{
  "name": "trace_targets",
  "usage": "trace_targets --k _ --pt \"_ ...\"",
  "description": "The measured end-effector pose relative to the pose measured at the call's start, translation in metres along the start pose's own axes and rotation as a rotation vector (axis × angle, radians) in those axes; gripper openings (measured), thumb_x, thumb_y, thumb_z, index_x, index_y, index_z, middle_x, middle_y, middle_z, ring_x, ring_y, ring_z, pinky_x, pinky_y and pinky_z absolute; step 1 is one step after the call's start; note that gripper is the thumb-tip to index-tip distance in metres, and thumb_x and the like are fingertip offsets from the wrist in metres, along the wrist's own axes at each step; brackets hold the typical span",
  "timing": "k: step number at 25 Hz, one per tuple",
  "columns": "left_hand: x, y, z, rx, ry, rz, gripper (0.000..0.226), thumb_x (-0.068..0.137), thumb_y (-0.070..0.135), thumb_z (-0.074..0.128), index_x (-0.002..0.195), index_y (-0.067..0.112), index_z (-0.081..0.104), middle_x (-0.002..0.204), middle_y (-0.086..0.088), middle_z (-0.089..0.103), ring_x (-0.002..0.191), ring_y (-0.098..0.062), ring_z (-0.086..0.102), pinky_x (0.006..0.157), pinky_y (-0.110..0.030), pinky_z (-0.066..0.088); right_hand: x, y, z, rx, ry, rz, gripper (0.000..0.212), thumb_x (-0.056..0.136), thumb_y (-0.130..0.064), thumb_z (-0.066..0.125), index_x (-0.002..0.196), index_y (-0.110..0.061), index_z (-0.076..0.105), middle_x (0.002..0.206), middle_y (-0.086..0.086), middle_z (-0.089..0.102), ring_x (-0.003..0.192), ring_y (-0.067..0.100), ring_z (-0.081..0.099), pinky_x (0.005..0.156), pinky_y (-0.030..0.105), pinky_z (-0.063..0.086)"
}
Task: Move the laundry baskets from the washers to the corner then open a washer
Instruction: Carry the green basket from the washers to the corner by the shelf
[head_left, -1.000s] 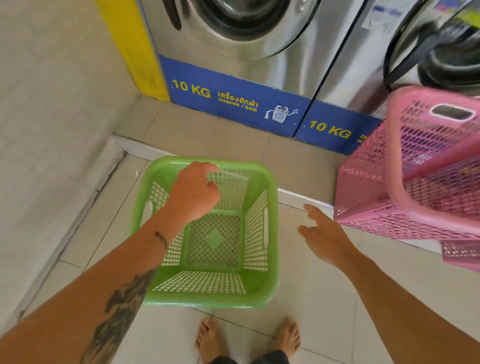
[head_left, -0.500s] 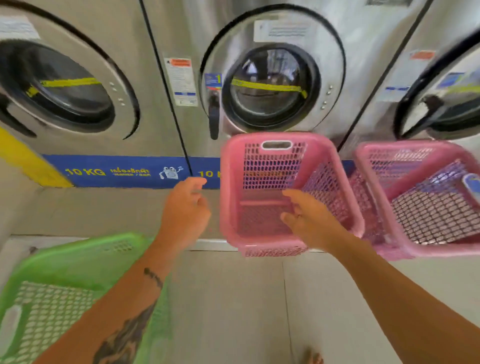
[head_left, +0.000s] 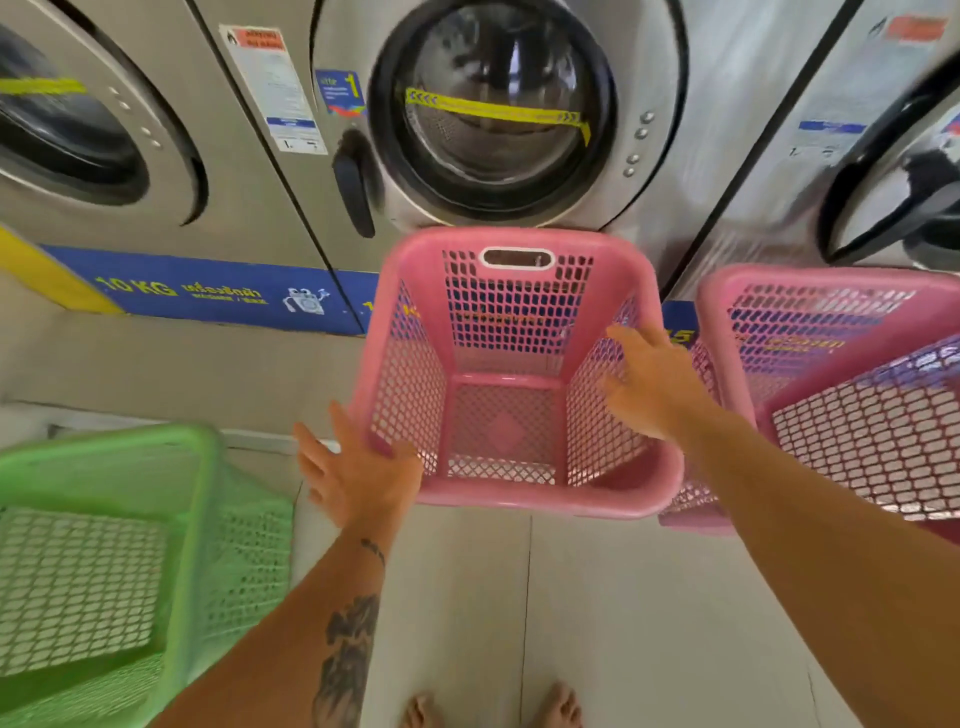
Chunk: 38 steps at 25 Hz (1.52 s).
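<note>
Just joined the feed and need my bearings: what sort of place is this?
Most likely a self-service laundromat: a row of steel front-loading washers, a blue "10 KG" strip along their base, and plastic laundry baskets, pink and green, on the tiled floor.

The pink basket (head_left: 511, 374) in the middle has lattice walls, a diamond motif on its mesh floor, and a white-rimmed handle slot. A second pink basket (head_left: 831, 374) to its right shows the same lattice. The green basket (head_left: 104, 561) at lower left is a bright lime mesh. The washers (head_left: 493, 114) are silver steel with black door rings and a yellow strip across the glass. A blue band (head_left: 208, 291) with yellow lettering runs below them. The floor (head_left: 623, 623) is pale beige tile. The left forearm (head_left: 343, 649) bears a dark tattoo.
</note>
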<state>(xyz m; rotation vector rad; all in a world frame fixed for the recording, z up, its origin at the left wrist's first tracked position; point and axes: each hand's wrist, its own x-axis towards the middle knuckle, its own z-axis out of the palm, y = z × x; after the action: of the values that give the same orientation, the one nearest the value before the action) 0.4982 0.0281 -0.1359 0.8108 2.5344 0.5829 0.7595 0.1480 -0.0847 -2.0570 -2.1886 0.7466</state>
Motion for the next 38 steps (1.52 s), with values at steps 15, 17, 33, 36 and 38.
trace_targets --k 15,17,33,36,38 --pt "0.083 -0.052 -0.015 -0.209 -0.118 0.058 0.092 0.071 -0.005 0.052 0.154 0.021 0.023 0.151 -0.010 0.034 0.135 -0.029 0.038 0.112 -0.036 0.031 0.052 0.007 0.051 -0.344 0.121 -0.064 0.074 0.083 -0.031 0.050 0.149 -0.031 0.016 0.151 0.018 0.021 0.135 0.051 0.025 0.107 0.064 0.030" --pt "0.100 -0.050 -0.015 -0.227 -0.111 0.066 0.092 0.070 -0.005 0.053 0.154 0.021 0.025 0.152 -0.010 0.035 0.137 -0.028 0.037 0.114 -0.037 0.030 0.057 0.006 0.062 -0.438 0.122 -0.083 0.077 0.088 -0.034 0.049 0.151 -0.038 0.005 0.154 0.018 0.017 0.137 0.049 0.023 0.105 0.066 0.028" --pt "0.061 -0.081 0.002 -0.612 0.016 -0.091 0.084 0.083 0.028 0.071 0.150 0.021 0.021 0.147 0.005 0.041 0.122 -0.021 0.055 0.101 -0.046 0.047 0.075 0.032 0.036 -0.613 0.037 -0.208 0.094 0.087 -0.015 0.058 0.151 -0.046 -0.004 0.133 0.009 0.041 0.109 0.042 0.047 0.081 0.057 0.049" --pt "-0.012 -0.084 0.005 -0.641 -0.042 0.006 0.065 0.085 0.003 0.066 0.137 0.026 0.035 0.118 0.008 0.062 0.089 -0.014 0.067 0.061 -0.022 0.058 0.043 0.024 0.041 -0.564 0.008 -0.125 0.091 0.089 -0.014 0.055 0.152 -0.045 -0.004 0.133 0.009 0.039 0.111 0.041 0.047 0.081 0.055 0.048" --pt "-0.019 -0.090 0.008 -0.537 -0.029 0.066 0.065 0.077 -0.013 0.054 0.129 0.023 0.039 0.098 0.004 0.061 0.074 -0.013 0.064 0.044 -0.015 0.049 0.014 0.025 0.049 -0.508 0.003 -0.088 0.090 0.089 -0.016 0.056 0.152 -0.044 -0.002 0.129 0.009 0.040 0.109 0.039 0.048 0.081 0.055 0.050"
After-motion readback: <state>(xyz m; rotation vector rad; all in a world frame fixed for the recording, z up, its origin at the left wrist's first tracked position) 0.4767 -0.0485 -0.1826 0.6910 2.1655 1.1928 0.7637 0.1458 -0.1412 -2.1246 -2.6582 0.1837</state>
